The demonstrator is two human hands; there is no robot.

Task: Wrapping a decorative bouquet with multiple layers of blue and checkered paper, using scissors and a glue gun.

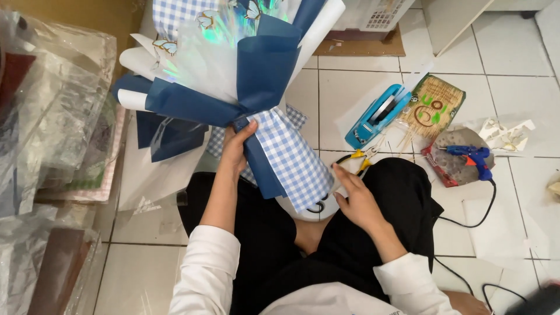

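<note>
Sitting on white floor tiles (350,93), left hand (236,149) fingers clasp the bouquet (245,70); right hand (356,198) fingers spread.

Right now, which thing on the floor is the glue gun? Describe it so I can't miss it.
Start on the white tiled floor to the right of the person's black-clad lap. Past the blue tape dispenser lies a grey mat. The glue gun rests on it: blue, pistol-shaped, with a black cord trailing off.

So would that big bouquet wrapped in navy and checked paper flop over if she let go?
Probably. The bouquet flares wide above the narrow neck the left hand grips, so it looks top-heavy. Its paper seems stiff enough to hold shape, though likely crushable.
</note>
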